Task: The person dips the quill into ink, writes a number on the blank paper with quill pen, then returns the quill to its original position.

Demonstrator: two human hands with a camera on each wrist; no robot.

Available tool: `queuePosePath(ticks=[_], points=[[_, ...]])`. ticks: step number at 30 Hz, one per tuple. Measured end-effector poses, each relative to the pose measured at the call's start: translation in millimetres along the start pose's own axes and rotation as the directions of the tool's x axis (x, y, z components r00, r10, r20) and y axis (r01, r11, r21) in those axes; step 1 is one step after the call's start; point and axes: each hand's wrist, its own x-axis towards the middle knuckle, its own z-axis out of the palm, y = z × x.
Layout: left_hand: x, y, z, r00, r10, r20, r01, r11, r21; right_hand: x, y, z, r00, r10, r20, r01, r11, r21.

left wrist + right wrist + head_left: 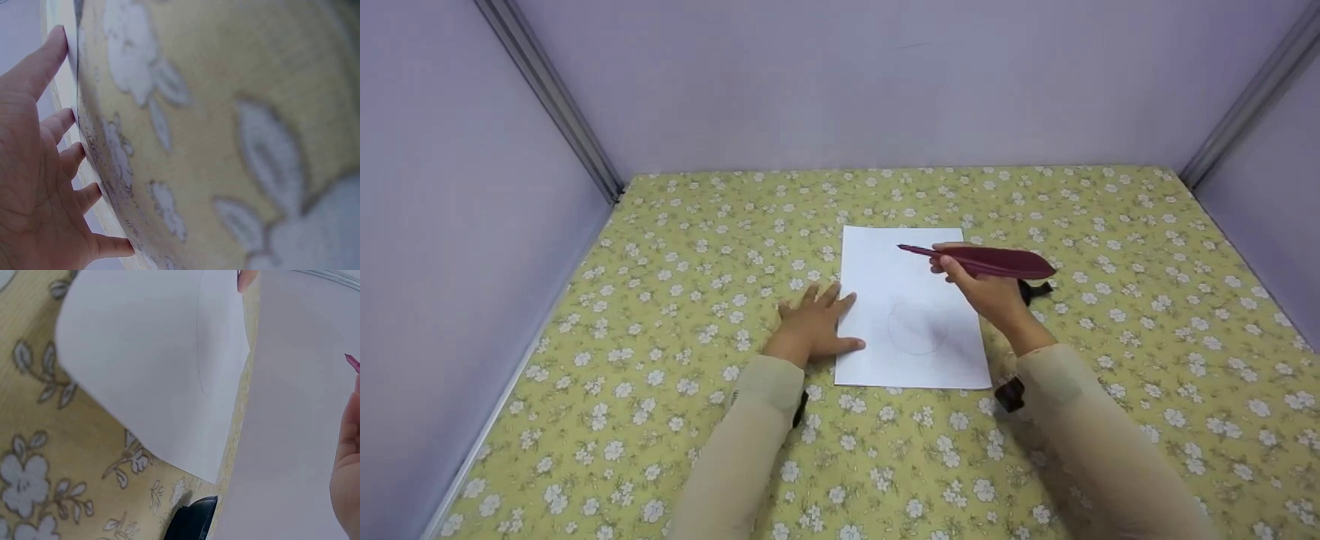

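My right hand point(986, 292) pinches a dark maroon feather-shaped quill pen point(997, 262) over the upper right of a white sheet of paper point(870, 300). Its dark tip points left, and in the right wrist view the pen end point(352, 363) shows off the tabletop against the pale wall. A thin curved line point(915, 354) is drawn on the lower half of the sheet. With fingers spread, my left hand point(814, 326) rests flat at the paper's left edge, the thumb and a fingertip on the sheet. In the left wrist view its fingers point(70, 157) are straight.
A flowered yellow cloth point(660, 337) covers the table. Just beyond the right wrist lies a black object point(1037, 291), partly hidden. Pale walls point(885, 82) enclose the back and both sides, with metal posts point(562, 97) at the corners. Dark devices point(1009, 394) are strapped at the wrists.
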Motion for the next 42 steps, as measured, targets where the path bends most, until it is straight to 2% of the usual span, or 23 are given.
queuePosePath(ticks=[4, 10, 17, 22, 25, 32, 38, 42], points=[[-1.8, 0.3, -0.9, 1.0, 0.004, -0.005, -0.004, 1.0, -0.003, -2.0, -10, -2, 0.998, -0.045, -0.037, 0.044, 0.999, -0.024], [-4.2, 0.1, -2.4, 1.0, 0.015, -0.002, -0.015, 1.0, -0.01, -1.9, -8, -8, 0.997, -0.013, -0.074, 0.014, 1.0, 0.003], [-4.2, -0.5, -1.8, 1.0, 0.019, -0.005, -0.019, 1.0, -0.008, -2.5, -14, -17, 0.991, -0.026, -0.129, 0.014, 0.995, -0.094], [-3.9, -1.0, -1.3, 1.0, 0.02, -0.011, -0.02, 1.0, -0.003, -3.5, -13, -25, 0.989, -0.001, -0.148, -0.02, 0.99, -0.137], [-4.1, -1.1, -1.4, 1.0, 0.019, -0.007, -0.019, 1.0, -0.004, -3.8, -7, -31, 0.986, 0.027, -0.164, -0.05, 0.989, -0.136], [-4.7, -1.5, -1.5, 0.999, 0.031, -0.004, -0.031, 1.0, -0.001, -3.0, 29, -54, 0.979, 0.056, -0.197, -0.094, 0.978, -0.187], [-4.4, -2.1, -1.9, 0.999, 0.037, -0.004, -0.037, 0.999, -0.005, -7.9, 37, -72, 0.969, 0.06, -0.238, -0.123, 0.958, -0.26], [-4.9, -1.7, -2.7, 0.999, 0.036, -0.003, -0.036, 0.999, -0.013, -10.7, 38, -82, 0.964, 0.091, -0.251, -0.158, 0.952, -0.263]])
